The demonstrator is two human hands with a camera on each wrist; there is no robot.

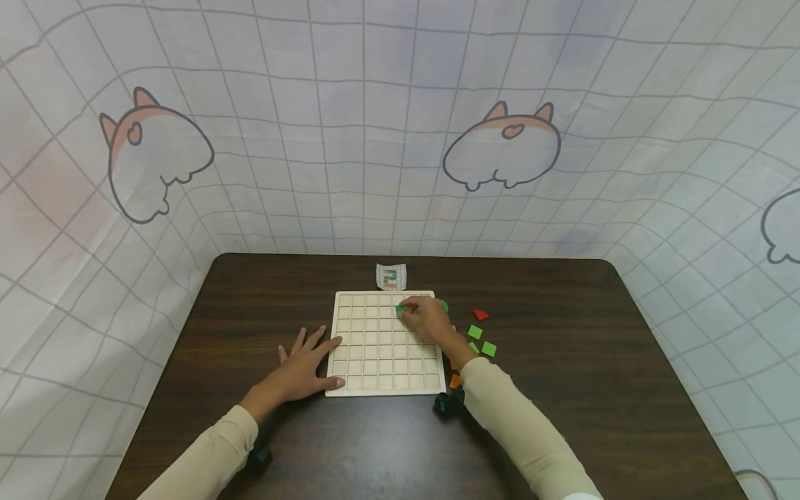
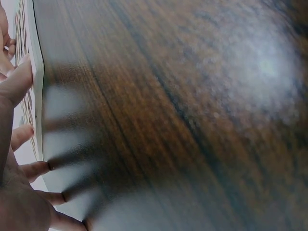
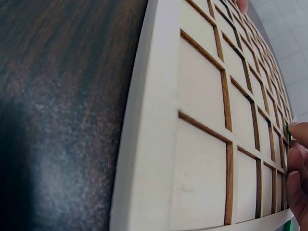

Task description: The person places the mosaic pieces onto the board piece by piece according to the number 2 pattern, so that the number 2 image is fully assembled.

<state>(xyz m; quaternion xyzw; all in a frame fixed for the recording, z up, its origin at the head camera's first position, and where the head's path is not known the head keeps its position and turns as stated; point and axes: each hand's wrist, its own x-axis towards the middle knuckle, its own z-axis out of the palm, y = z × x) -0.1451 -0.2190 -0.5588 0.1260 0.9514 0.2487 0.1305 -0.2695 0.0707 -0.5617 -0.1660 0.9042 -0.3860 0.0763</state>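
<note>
A pale wooden grid board [image 1: 359,361] with square recesses lies on the dark table. My right hand [image 1: 428,319] pinches a small green piece [image 1: 400,309] over the upper right part of the grid; the fingers hide much of its shape. In the right wrist view that hand [image 3: 299,168] appears at the right edge, with a sliver of green at its fingertips. My left hand [image 1: 301,373] is spread at the board's left side, thumb and index finger touching the frame. In the left wrist view, its other fingers [image 2: 36,169] reach down to the table.
Right of the board lie a red piece [image 1: 480,314], light green squares [image 1: 489,348], orange pieces [image 1: 455,380] and a rounded green piece [image 1: 444,305]. A small printed card [image 1: 391,277] stands behind the board. Grid-patterned cloth [image 1: 387,173] surrounds the table.
</note>
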